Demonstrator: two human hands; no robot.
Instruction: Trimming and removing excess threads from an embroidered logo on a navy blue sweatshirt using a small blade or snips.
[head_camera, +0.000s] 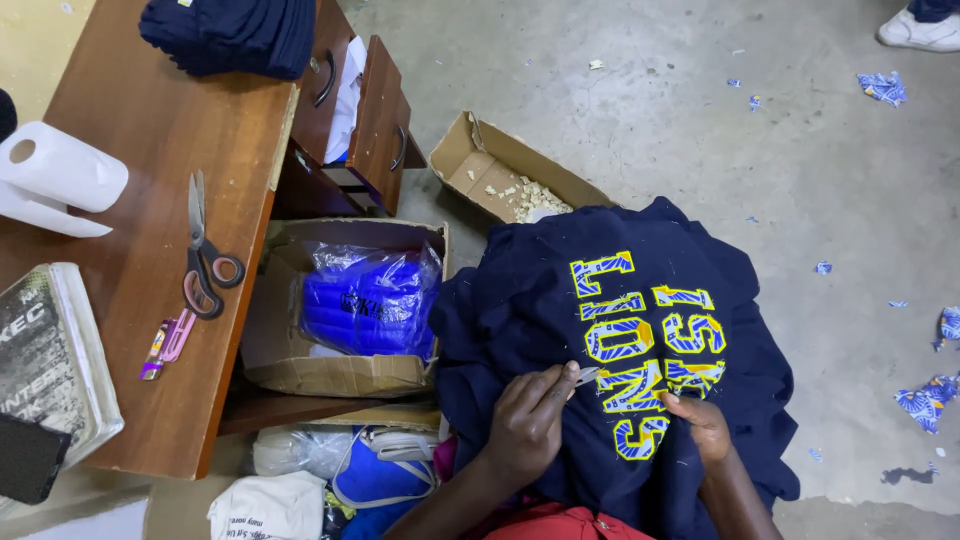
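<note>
Head view: navy garment (540, 330) with yellow-and-blue appliqué lettering (650, 345) lies draped over the lap, lower centre. Left hand (530, 420), fingers pinched shut on a small metal tool (587, 375), its tip touching the lettering just to its right. Right hand (700, 420) presses flat, fingers loosely curled, holding nothing. Lettering runs top-to-bottom. Scissors (205, 255) on wooden worktop (150, 150), far left; cardboard box (300, 360) between.

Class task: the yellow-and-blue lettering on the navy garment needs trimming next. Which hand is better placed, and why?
Probably the left hand: it holds a small metal tool whose tip meets the lettering, while the right hand only presses the navy garment flat.
</note>
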